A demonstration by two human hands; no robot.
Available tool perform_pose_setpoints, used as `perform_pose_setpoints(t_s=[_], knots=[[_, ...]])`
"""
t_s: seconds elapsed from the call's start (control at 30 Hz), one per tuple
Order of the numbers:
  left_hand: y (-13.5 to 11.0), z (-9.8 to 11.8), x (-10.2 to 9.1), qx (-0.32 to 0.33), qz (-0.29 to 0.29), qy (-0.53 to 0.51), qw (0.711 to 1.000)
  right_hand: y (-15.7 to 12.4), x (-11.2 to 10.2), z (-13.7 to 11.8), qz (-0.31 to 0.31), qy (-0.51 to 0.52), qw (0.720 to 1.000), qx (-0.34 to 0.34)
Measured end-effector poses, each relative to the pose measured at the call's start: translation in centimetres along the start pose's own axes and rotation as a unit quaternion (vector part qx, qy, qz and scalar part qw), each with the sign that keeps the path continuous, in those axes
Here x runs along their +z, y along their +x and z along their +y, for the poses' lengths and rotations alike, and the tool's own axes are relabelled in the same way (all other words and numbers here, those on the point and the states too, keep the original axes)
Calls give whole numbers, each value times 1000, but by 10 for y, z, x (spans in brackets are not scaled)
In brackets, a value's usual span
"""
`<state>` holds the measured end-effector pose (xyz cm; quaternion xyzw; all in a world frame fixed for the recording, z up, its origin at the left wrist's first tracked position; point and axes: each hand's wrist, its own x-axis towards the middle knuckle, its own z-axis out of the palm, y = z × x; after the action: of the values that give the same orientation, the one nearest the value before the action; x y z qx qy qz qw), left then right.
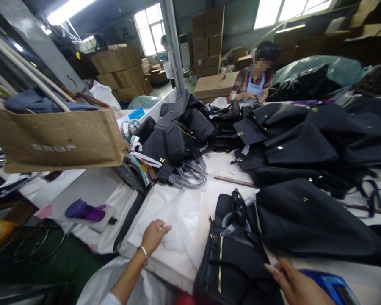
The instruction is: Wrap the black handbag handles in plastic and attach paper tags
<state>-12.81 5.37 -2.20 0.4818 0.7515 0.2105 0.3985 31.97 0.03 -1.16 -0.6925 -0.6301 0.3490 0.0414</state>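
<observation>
left hand (154, 237) rests on the white sheet (184, 212) by the bench (171, 264) front edge, grip loose and holding nothing. right hand (296, 284), grip apart, touches the black handbag (231, 254) lying at that edge. black bags (305, 220) crowd the right side, open room only on the sheet

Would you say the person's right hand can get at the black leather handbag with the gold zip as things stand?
Probably yes: the right hand is beside the black leather handbag with the gold zip, fingertips at its edge, nothing between them. The left hand rests apart on white sheeting.
</observation>
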Motion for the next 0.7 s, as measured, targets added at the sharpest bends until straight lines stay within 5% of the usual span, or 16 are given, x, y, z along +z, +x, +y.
perform_pose_setpoints(t_s=[0.2, 0.4, 0.57, 0.7], knots=[[-35, 35, 3, -56, -126, -205, 969, 0, -6, -4, 45, 49, 997, -50], [-47, 48, 17, -100, -175, -342, 918, -18, -3, -70, 4, 217, 973, -82], [-46, 58, 36, -89, -195, -419, 882, -16, 39, -146, -11, 346, 930, -123], [-51, 69, 44, -59, -198, -462, 863, 7, 84, -180, -39, 420, 899, -112]])
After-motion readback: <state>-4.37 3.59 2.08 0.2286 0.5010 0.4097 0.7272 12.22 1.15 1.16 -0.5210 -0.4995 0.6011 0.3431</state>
